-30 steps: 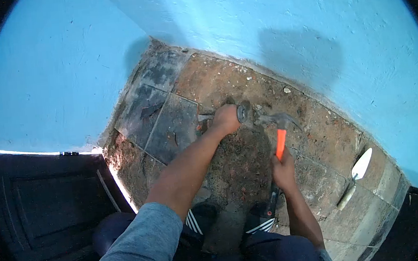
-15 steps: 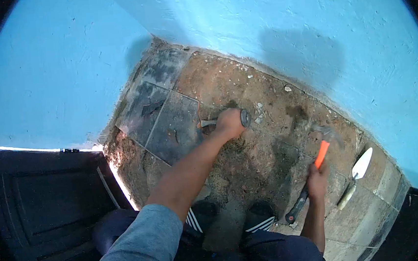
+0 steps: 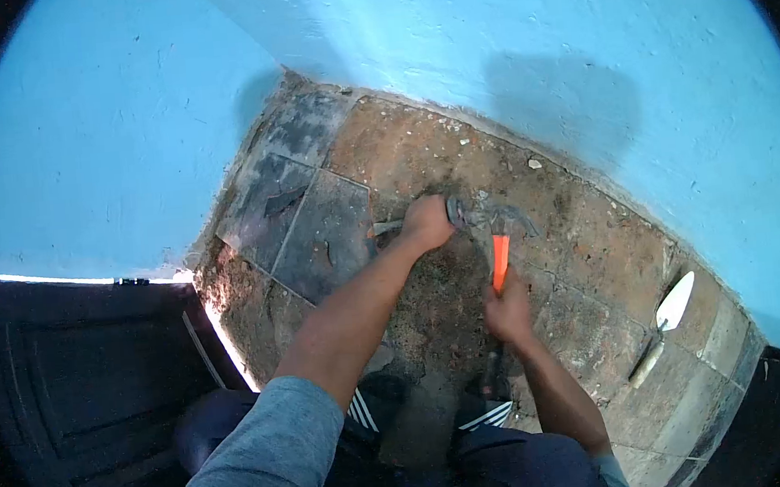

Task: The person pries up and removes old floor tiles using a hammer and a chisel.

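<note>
My left hand (image 3: pixel 427 224) is wrapped round a chisel (image 3: pixel 385 228) that lies low over the floor. Its flat blade points left at the edge of a dark grey tile (image 3: pixel 325 235), and its round butt shows on the right of my fist. In my right hand (image 3: pixel 508 311) is a claw hammer with an orange and black handle (image 3: pixel 500 258), gripped partway along. The hammer's metal head is right at the chisel's butt, its claw turned to the right.
A pointed trowel (image 3: pixel 676 302) lies on the floor at the right. Bare brown ground (image 3: pixel 400 142) with rubble adjoins the tiles. Blue walls (image 3: pixel 575 37) meet at the back corner, and a dark panelled door (image 3: pixel 99 385) stands at left. My striped shoes are below my arms.
My right hand has swung the hammer leftward, from above the right side of the floor to the chisel's butt. My left hand and the chisel have barely moved.
</note>
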The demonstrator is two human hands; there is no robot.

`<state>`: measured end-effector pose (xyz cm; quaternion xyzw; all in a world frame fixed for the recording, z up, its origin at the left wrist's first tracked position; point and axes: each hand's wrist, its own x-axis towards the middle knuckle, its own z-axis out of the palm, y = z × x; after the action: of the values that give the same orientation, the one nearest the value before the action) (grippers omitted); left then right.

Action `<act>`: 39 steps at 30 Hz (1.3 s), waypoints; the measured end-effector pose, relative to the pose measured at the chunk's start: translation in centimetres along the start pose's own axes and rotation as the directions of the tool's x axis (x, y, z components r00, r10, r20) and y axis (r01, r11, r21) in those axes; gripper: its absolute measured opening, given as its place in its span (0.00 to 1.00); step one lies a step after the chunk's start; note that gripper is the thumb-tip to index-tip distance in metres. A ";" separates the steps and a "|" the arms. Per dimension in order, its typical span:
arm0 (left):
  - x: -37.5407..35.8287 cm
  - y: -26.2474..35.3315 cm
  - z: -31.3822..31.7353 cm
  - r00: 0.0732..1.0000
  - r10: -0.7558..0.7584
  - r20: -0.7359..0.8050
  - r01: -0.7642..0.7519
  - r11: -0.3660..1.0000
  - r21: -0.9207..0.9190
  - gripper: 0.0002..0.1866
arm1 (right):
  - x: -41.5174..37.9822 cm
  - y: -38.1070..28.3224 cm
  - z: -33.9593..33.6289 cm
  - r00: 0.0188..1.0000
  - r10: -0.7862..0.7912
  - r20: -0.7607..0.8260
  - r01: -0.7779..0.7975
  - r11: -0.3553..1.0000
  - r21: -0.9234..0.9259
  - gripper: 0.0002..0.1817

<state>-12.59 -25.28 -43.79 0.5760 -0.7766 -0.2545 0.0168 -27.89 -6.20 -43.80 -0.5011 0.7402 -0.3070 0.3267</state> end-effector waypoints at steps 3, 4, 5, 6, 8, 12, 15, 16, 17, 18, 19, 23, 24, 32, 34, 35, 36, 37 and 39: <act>0.0 -0.4 0.4 0.997 -0.043 0.065 0.043 0.999 0.008 0.14 | 0.0 2.6 -0.5 0.987 0.117 0.109 -0.137 0.969 0.205 0.12; -0.3 0.0 -0.3 0.994 -0.054 0.093 0.055 0.998 -0.007 0.14 | -0.3 3.5 -1.4 0.961 0.186 0.203 -0.235 0.939 0.253 0.11; -0.1 0.2 -1.0 0.992 -0.060 0.111 0.062 0.998 -0.022 0.14 | -0.7 4.1 -2.1 0.925 0.302 0.232 -0.368 0.865 0.340 0.10; -0.1 0.1 -1.1 0.994 -0.057 0.089 0.059 0.998 -0.012 0.14 | -1.4 4.1 -3.0 0.870 0.406 0.279 -0.491 0.767 0.414 0.10; -0.5 0.2 -0.4 0.997 -0.055 0.054 0.055 0.998 0.008 0.14 | -3.0 5.9 -4.1 0.790 0.487 0.372 -0.610 0.557 0.564 0.11; -1.7 0.4 0.4 0.997 -0.015 0.075 0.013 0.999 0.036 0.14 | -5.8 6.9 -5.5 0.773 0.408 0.486 -0.570 0.109 0.815 0.14; -3.1 1.2 0.7 0.996 0.006 0.090 -0.008 1.000 0.014 0.14 | -8.8 7.2 -5.9 0.731 0.396 0.555 -0.568 -0.098 0.818 0.14; -3.3 1.5 1.1 0.997 0.009 0.072 -0.010 1.000 0.008 0.15 | -9.5 7.5 -5.6 0.713 0.406 0.571 -0.586 -0.102 0.804 0.14; -3.4 1.6 1.4 0.999 0.012 0.053 -0.012 1.000 0.001 0.15 | -10.1 7.9 -5.3 0.696 0.415 0.586 -0.603 -0.105 0.790 0.14; -3.4 1.5 1.8 0.998 0.010 0.056 -0.009 1.000 -0.014 0.15 | -10.5 7.9 -4.9 0.710 0.411 0.572 -0.588 -0.102 0.802 0.14; -3.3 1.3 2.1 0.998 0.010 0.059 -0.009 1.000 -0.029 0.15 | -10.6 8.0 -5.0 0.700 0.420 0.577 -0.593 -0.109 0.798 0.15; -3.1 1.5 1.2 0.998 -0.042 0.041 0.043 0.999 -0.023 0.15 | -10.5 7.2 -4.7 0.695 0.429 0.577 -0.586 -0.129 0.800 0.13; -2.9 1.5 0.8 0.998 -0.064 0.027 0.064 0.998 -0.024 0.14 | -10.5 7.1 -4.7 0.703 0.424 0.570 -0.577 -0.128 0.807 0.13; -2.4 1.2 -0.9 0.994 -0.108 -0.008 0.108 0.992 -0.066 0.14 | -8.6 7.4 -6.9 0.791 0.586 0.177 -0.493 0.438 0.752 0.20; -2.2 1.1 -0.7 0.993 -0.117 0.024 0.118 0.991 -0.060 0.13 | -7.0 7.7 -9.1 0.832 0.551 -0.059 -0.331 0.580 0.744 0.21; -2.1 1.0 -0.5 0.992 -0.121 0.042 0.124 0.991 -0.056 0.13 | -5.7 6.4 -10.9 0.833 0.517 -0.200 -0.222 0.641 0.734 0.21; -2.1 0.9 -0.3 0.993 -0.111 0.037 0.113 0.992 -0.050 0.13 | -4.7 4.8 -12.8 0.835 0.455 -0.309 -0.125 0.704 0.699 0.21; -2.1 0.8 -0.1 0.994 -0.101 0.032 0.102 0.994 -0.043 0.12 | -3.8 3.3 -14.7 0.825 0.386 -0.412 -0.029 0.758 0.651 0.21; -1.8 0.6 0.4 0.995 -0.090 0.036 0.092 0.995 -0.042 0.12 | -2.3 1.7 -17.2 0.799 0.325 -0.506 0.118 0.740 0.662 0.20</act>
<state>-12.64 -23.40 -43.40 0.6059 -0.7441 -0.2814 0.0045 -41.82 -1.26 -34.44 -0.1849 0.6727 -0.6703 0.2527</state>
